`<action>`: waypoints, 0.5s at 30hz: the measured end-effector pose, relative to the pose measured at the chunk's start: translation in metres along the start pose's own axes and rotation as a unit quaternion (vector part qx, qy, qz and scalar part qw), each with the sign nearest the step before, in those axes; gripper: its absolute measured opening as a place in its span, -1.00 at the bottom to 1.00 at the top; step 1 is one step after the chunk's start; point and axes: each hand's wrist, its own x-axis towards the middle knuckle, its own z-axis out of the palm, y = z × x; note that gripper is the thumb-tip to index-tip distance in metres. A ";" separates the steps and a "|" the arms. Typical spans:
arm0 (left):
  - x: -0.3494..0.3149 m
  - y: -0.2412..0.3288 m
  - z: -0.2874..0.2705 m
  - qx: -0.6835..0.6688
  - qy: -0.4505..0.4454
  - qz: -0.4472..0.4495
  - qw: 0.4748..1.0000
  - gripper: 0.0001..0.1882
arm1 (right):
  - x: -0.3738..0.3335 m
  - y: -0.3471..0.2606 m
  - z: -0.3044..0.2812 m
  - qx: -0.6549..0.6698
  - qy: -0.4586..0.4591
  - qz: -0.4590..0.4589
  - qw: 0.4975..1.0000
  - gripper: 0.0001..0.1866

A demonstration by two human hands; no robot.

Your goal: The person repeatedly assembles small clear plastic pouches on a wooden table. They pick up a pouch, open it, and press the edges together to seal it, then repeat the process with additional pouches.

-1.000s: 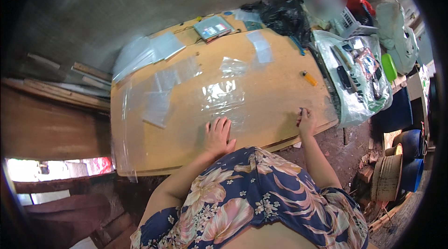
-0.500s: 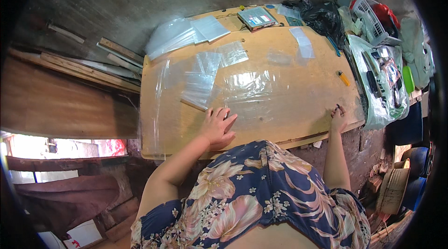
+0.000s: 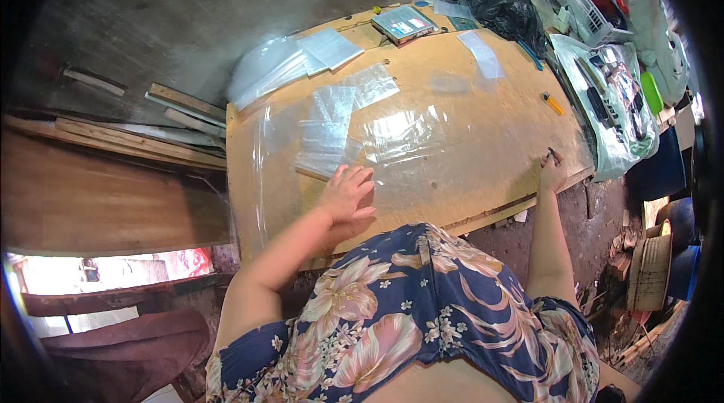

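Note:
My left hand lies near the table's front edge with its fingers apart, beside the lower end of some overlapping clear plastic sheets. Nothing shows in its grasp. Toward the right front corner, my right hand is closed on a small dark object that pokes out past the fingertips; its kind is too small to make out. A wide clear plastic film covers the middle of the wooden tabletop and reflects light. Beyond my right hand lies a yellow utility knife.
More clear sheets are stacked at the back left. A flat box and a black plastic bag sit at the back. Tools lie on a plastic bag at the right, near a white basket. Wooden boards lean at the left.
The whole view has shifted and tilted slightly. My left hand looks flatter and a little farther left. My right hand stays near the right corner, still holding the small dark object.

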 end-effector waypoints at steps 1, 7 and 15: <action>-0.001 -0.004 -0.001 -0.011 0.009 0.017 1.000 -0.39 | -0.002 -0.003 0.001 0.005 0.006 0.007 1.000 -0.82; 0.000 -0.028 -0.002 -0.020 0.001 0.054 0.998 -0.40 | -0.052 -0.057 0.043 0.031 -0.027 -0.061 0.997 -0.88; -0.003 -0.044 -0.001 -0.023 0.001 0.077 0.997 -0.42 | -0.187 -0.147 0.127 -0.035 -0.303 -0.239 0.922 -0.89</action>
